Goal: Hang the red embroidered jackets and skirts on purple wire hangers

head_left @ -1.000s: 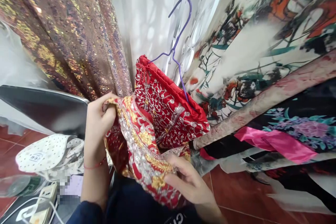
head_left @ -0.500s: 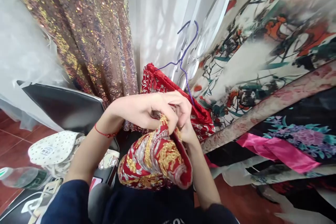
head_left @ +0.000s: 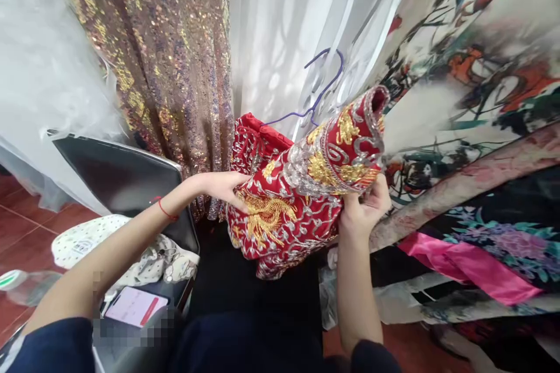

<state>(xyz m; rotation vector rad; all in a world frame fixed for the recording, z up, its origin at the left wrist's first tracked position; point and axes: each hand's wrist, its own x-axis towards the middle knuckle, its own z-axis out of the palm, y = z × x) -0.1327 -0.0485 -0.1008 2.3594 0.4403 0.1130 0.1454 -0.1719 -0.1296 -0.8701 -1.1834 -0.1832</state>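
A red embroidered jacket (head_left: 301, 215) with gold and silver thread is held up in front of me, its sleeve (head_left: 336, 151) pointing to the upper right. Gripping the jacket's left side is my left hand (head_left: 227, 187), thumb in front and the other fingers partly hidden by cloth. My right hand (head_left: 367, 207) pinches the sleeve's underside near the cuff, fingers closed on the fabric. Behind the jacket, a red garment with a satin edge (head_left: 273, 135) hangs on a purple wire hanger (head_left: 326, 88); the jacket covers much of it.
Sequined cloth (head_left: 179, 70), white curtains (head_left: 271, 23) and a flower-painted fabric (head_left: 490, 64) hang behind. At left stand a black chair (head_left: 122, 178), a white dotted bag (head_left: 94, 239), a phone (head_left: 136, 306) and a plastic bottle (head_left: 32, 287). Dark fabric with a pink ribbon (head_left: 468, 268) lies right.
My hands have moved apart from being close together over the bunched jacket. The jacket has been lifted off my lap and spread, its sleeve now stretched to the upper right.
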